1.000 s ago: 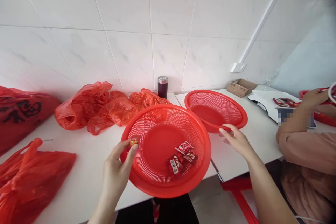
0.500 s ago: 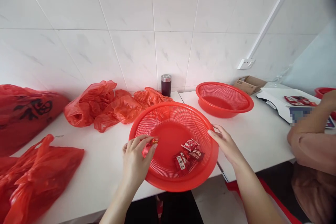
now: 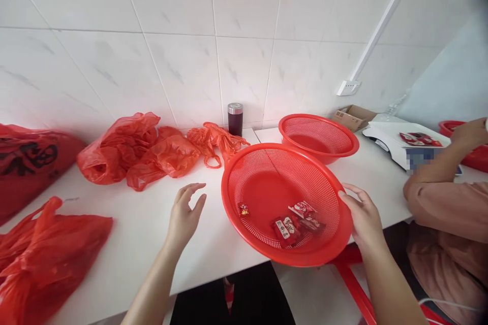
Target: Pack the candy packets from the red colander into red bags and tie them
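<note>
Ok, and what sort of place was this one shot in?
Likely a packing or sorting workroom, though nothing confirms it: a white scale with red packets on it, a red perforated basket holding small wrapped packets, and red plastic bags on a white table.

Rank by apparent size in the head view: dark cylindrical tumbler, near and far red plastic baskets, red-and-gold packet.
Near basket
Far basket
Tumbler
Red-and-gold packet
Nearness may exaggerate the baskets' difference.
</note>
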The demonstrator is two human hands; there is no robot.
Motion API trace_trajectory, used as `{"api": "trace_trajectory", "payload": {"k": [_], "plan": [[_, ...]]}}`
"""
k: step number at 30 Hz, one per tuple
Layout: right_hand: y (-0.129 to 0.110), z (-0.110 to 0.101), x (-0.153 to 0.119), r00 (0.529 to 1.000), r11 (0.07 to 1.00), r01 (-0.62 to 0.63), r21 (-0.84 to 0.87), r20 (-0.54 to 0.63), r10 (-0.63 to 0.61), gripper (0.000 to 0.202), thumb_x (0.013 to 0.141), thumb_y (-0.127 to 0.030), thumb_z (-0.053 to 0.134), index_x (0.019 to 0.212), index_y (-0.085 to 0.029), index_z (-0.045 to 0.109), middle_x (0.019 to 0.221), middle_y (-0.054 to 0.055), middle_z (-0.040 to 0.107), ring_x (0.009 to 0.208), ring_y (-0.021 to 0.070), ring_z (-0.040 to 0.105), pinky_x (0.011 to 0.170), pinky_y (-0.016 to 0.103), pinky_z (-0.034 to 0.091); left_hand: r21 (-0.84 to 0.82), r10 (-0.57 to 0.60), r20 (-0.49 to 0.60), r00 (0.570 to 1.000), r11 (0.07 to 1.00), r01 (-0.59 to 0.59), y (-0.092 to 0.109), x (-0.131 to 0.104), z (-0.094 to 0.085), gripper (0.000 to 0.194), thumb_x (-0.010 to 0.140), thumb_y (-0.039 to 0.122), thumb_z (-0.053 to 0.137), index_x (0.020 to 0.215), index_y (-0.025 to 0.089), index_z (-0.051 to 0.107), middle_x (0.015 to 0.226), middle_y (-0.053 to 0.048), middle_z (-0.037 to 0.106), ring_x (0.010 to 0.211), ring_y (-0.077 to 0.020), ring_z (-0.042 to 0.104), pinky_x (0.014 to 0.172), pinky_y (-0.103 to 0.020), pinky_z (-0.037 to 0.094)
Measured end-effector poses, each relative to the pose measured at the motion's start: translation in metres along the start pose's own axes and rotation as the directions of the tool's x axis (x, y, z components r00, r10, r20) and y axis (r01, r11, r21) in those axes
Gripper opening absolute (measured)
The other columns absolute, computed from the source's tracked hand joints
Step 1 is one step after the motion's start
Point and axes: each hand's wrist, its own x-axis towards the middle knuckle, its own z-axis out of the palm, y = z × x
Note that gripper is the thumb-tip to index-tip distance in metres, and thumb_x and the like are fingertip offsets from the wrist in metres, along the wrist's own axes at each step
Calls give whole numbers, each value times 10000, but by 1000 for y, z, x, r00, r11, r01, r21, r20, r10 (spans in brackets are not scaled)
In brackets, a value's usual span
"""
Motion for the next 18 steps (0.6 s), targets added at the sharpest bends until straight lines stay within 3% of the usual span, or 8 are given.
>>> {"api": "trace_trajectory", "payload": {"k": [4,8,11,14,16,18], "plan": [[4,-3,-13,975,997,27,76,-224,-9,479,610,-395,827,1022,-208,670,789,6,682,623,133,597,537,219,485,111,-31,14,999,993,29,-29,26,4,309,889,363,466,1102,221,638,1152,-101,590,1062,-256,577,864,-403,490],[8,-11,-21,891,991,104,79,-450,-58,402,601,-326,825,965,-211,698,859,3,663,656,122,575,588,233,483,173,30,85,996,984,-44,-31,43,26,268,881,274,476,1074,215,652,1140,-94,607,1024,-245,585,882,-397,483],[8,-13,-24,855,987,129,91,-514,-64,393,589,-317,824,948,-215,703,871,7,652,655,124,556,599,249,481,221,75,137,988,970,-104,-27,55,50,286,876,226,490,1115,238,649,1216,-91,590,1091,-259,553,951,-422,439],[7,-12,-27,847,988,118,103,-530,-46,406,578,-313,818,949,-206,695,878,15,644,663,132,548,582,253,473,268,80,157,984,956,-120,-27,72,71,373,864,211,516,1222,265,608,1402,-109,476,1242,-320,452,999,-490,375],[8,-9,-28,833,987,123,103,-551,-47,411,569,-318,817,939,-198,685,854,13,631,650,132,537,584,264,475,291,54,158,986,952,-99,-28,82,80,399,853,229,542,1249,247,591,1457,-144,418,1302,-369,385,1006,-540,338],[9,-6,-29,817,985,132,111,-575,-45,425,574,-326,814,953,-200,668,830,7,617,645,133,534,614,284,489,299,29,165,986,951,-78,-30,88,84,363,849,243,551,1205,205,609,1407,-178,471,1305,-382,382,1008,-553,319]]}}
